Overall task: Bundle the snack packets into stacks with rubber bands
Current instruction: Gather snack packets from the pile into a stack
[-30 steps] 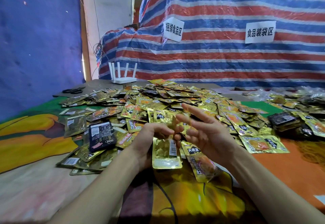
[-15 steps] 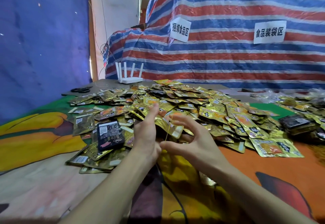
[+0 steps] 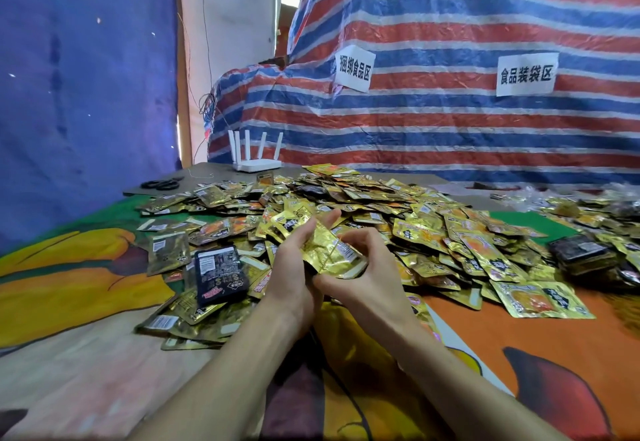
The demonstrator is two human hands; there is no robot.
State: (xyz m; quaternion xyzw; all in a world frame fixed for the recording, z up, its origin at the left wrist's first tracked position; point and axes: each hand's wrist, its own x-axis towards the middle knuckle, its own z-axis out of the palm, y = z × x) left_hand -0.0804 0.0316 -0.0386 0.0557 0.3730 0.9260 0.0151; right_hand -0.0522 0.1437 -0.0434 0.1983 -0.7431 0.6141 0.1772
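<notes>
- The 2 bare forearms come up from the bottom edge and converge toward the middle, the left forearm (image 3: 221, 381) from lower left, the right forearm (image 3: 460, 381) from lower right.
- The wrists sit close together, and the hands touch at the base of the thumbs.
- The left hand (image 3: 292, 267) shows its back to the camera, with its fingers curled round the left side of a packet stack (image 3: 329, 251).
- The right hand (image 3: 367, 277) forms a C round the stack's right end, with the index finger (image 3: 353, 238) arched over the top and the thumb (image 3: 329, 281) lying beneath, pointing left.
- Both hands are raised above the table.
</notes>
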